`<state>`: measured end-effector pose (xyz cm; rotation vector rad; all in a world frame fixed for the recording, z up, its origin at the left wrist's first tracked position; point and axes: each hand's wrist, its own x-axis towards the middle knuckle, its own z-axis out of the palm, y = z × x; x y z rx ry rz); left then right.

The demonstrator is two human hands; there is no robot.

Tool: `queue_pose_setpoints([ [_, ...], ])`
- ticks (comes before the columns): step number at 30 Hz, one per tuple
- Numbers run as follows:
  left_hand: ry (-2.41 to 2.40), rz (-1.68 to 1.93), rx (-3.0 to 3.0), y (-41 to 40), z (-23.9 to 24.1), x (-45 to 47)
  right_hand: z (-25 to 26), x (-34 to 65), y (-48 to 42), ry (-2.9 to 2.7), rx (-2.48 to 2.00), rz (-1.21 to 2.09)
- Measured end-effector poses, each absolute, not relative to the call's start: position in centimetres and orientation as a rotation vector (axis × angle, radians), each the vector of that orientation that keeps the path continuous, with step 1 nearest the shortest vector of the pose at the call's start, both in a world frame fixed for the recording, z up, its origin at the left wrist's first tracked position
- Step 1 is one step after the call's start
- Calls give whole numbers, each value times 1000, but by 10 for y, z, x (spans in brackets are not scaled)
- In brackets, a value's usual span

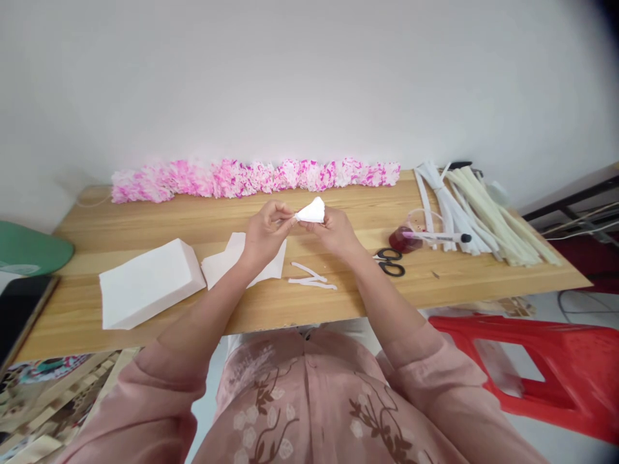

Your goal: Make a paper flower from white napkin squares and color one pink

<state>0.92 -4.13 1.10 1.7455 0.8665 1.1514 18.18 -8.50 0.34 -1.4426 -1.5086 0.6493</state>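
Note:
Above the middle of the table, a gathered fan of white paper (312,211) is held between both hands. My left hand (269,231) pinches its narrow end at the left. My right hand (335,230) has its thumb and fingers closed on the wider part from the right. Below the hands lie a few short white strips (312,281). Some loose white sheets (227,258) rest partly under my left forearm, beside a thick stack of white paper (149,283). Black-handled scissors (389,261) lie near my right forearm, their blades mostly hidden.
A row of pink-and-white ruffled paper flowers (251,178) lines the wall. At right stand a cup of dark red liquid (405,240), a marker (440,238) and bundled white and cream strips (498,219). A phone (22,309) and green container (33,248) sit left; a red stool (546,361) stands right.

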Motion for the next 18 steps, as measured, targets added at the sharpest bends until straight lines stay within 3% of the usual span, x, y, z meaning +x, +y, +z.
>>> queue_pose_setpoints([
  [9,964,1193,1917,-50,15,12,2,179,-83,-1665,-1551,332],
  [18,846,1354,2510,-45,11,7,3,178,-84,-1586,-1447,446],
])
